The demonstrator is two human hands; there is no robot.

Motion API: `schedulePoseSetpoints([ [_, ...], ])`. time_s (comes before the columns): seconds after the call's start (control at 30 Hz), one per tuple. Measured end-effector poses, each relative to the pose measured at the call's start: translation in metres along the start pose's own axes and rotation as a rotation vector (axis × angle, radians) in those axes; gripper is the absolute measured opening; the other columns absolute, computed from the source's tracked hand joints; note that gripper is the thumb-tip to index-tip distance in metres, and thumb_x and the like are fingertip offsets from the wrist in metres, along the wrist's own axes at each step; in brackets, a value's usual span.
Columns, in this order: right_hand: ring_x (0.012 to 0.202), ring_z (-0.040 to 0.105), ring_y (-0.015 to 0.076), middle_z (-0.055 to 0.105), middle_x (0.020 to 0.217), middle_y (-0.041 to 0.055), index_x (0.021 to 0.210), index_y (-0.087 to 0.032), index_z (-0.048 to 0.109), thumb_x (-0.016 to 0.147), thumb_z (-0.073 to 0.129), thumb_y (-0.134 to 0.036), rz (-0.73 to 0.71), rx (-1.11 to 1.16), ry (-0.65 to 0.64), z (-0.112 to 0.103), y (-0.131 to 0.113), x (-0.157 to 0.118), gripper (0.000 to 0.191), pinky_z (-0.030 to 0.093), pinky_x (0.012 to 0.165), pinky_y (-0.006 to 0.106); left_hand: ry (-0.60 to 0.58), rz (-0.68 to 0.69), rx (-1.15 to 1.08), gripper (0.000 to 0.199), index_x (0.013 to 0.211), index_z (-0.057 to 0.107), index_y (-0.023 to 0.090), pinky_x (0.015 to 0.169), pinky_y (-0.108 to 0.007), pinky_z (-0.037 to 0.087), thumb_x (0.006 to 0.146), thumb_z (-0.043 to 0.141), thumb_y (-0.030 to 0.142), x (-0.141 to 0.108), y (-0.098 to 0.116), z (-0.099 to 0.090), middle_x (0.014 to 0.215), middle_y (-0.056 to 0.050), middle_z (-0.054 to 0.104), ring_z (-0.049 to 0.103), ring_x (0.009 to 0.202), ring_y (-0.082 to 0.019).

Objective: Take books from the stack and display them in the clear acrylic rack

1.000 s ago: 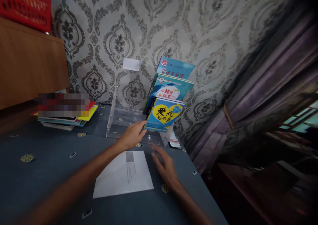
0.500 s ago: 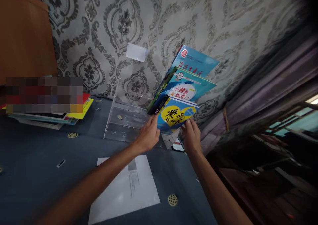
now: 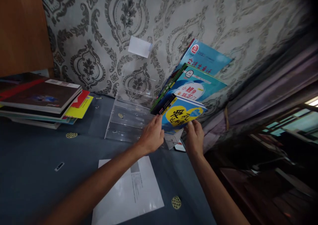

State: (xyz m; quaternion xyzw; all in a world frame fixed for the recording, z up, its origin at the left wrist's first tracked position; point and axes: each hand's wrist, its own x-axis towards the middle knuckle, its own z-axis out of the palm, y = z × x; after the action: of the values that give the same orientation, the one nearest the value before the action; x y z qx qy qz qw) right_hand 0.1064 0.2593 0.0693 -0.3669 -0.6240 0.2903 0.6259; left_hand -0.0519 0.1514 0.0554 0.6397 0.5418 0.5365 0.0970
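My left hand (image 3: 152, 134) grips the left spine edge of a blue and yellow book (image 3: 177, 115), fingers closed round it. At the book's lower right edge, my right hand (image 3: 195, 137) pinches the cover. That book is in the front row of a clear acrylic display rack (image 3: 121, 119). Tilted behind it stand a teal book with a fish-title cover (image 3: 191, 89) and, further back, a light blue book (image 3: 208, 57). A green spine (image 3: 171, 82) shows between them. The fingertips behind the front book are hidden.
A pile of books and magazines (image 3: 41, 95) lies at the left by a wooden panel (image 3: 22, 29). A white printed sheet (image 3: 129, 192) rests on the dark blue tablecloth (image 3: 37, 185). Behind the rack is patterned wallpaper (image 3: 94, 62); a phone (image 3: 180, 147) is partly hidden under its right end.
The view has shifted slightly, so the rack books appear further right. Both hands keep their hold on the blue and yellow book, which sits about the same in the rack.
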Motion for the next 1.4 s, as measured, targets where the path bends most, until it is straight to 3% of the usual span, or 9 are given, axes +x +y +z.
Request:
schedulePoseSetpoints([
  [0.13,0.11,0.061,0.0252,0.067,0.114,0.0089,0.111,-0.018,0.062,0.082,0.061,-0.053,-0.015,-0.006,-0.033,-0.003,0.003,0.001,0.045,0.047,0.097,0.045,0.006,0.001,0.008,0.06,0.144,0.036,0.003,0.118,-0.046,0.036,0.085,0.047,0.012,0.001,0.001,-0.003,0.148,-0.026,0.044,0.043,0.139,-0.032],
  [0.27,0.114,0.061,0.0258,0.067,0.118,0.0096,0.112,-0.019,0.062,0.082,0.061,-0.051,-0.023,-0.009,-0.051,-0.005,0.003,0.003,0.044,0.046,0.1,0.048,-0.015,0.036,-0.013,0.057,0.139,0.043,0.009,0.114,-0.046,0.04,0.083,0.048,0.01,0.005,-0.002,-0.01,0.142,-0.021,0.051,0.049,0.134,-0.029],
  [0.43,0.126,0.055,0.0276,0.059,0.134,0.0155,0.125,-0.017,0.056,0.084,0.058,-0.048,-0.002,-0.028,-0.08,-0.008,-0.003,-0.003,0.052,0.042,0.107,0.05,-0.028,0.013,0.001,0.043,0.127,0.053,0.013,0.102,-0.043,0.05,0.086,0.043,0.006,0.004,-0.004,-0.042,0.132,-0.016,0.061,0.058,0.122,-0.025],
  [0.6,0.125,0.053,0.0267,0.055,0.133,0.0177,0.131,-0.013,0.049,0.091,0.053,-0.042,-0.087,-0.146,0.053,-0.014,-0.012,-0.058,0.05,0.04,0.109,0.05,-0.304,0.001,0.252,0.026,0.107,0.062,0.017,0.089,-0.039,0.053,0.095,0.04,0.012,-0.041,0.007,-0.073,0.104,-0.007,0.072,0.067,0.099,-0.022],
  [0.7,0.109,0.062,0.0266,0.067,0.114,0.0111,0.115,-0.02,0.061,0.098,0.047,-0.037,-0.211,-0.237,-0.322,-0.015,-0.015,-0.108,0.028,0.049,0.099,0.05,-0.505,0.009,0.538,0.027,0.106,0.063,0.015,0.09,-0.045,0.052,0.093,0.041,0.008,-0.088,0.011,-0.072,0.107,-0.011,0.07,0.067,0.101,-0.026],
  [0.8,0.127,0.055,0.0257,0.062,0.134,0.0123,0.133,-0.022,0.056,0.1,0.043,-0.033,-0.391,-0.289,-0.877,-0.006,-0.017,-0.149,0.037,0.046,0.108,0.047,-0.521,0.021,0.688,0.028,0.119,0.059,0.013,0.103,-0.053,0.044,0.098,0.042,0.018,-0.132,0.004,-0.061,0.128,-0.016,0.064,0.06,0.12,-0.031],
  [0.9,0.143,0.04,0.0237,0.045,0.153,0.0146,0.15,-0.019,0.039,0.102,0.038,-0.034,-0.454,-0.413,-1.132,0.007,-0.017,-0.169,0.051,0.035,0.118,0.048,-0.486,0.056,0.726,0.039,0.135,0.05,0.012,0.112,-0.053,0.035,0.101,0.039,0.029,-0.16,-0.01,-0.054,0.142,-0.018,0.056,0.048,0.136,-0.03],
  [1.1,0.148,0.03,0.0255,0.038,0.156,0.0178,0.152,-0.012,0.037,0.102,0.039,-0.038,-0.415,-0.674,-1.186,0.005,-0.011,-0.165,0.057,0.026,0.121,0.052,-0.454,0.096,0.718,0.048,0.141,0.046,0.014,0.115,-0.048,0.034,0.104,0.03,0.039,-0.17,-0.027,-0.06,0.149,-0.015,0.05,0.045,0.14,-0.025],
  [1.4,0.148,0.03,0.028,0.035,0.157,0.0177,0.15,-0.009,0.041,0.102,0.033,-0.044,-0.361,-0.797,-1.126,-0.027,0.003,-0.166,0.059,0.025,0.12,0.054,-0.442,0.069,0.868,0.039,0.132,0.055,0.013,0.113,-0.049,0.038,0.103,0.034,0.027,-0.168,-0.01,-0.052,0.144,-0.016,0.055,0.048,0.137,-0.027],
])
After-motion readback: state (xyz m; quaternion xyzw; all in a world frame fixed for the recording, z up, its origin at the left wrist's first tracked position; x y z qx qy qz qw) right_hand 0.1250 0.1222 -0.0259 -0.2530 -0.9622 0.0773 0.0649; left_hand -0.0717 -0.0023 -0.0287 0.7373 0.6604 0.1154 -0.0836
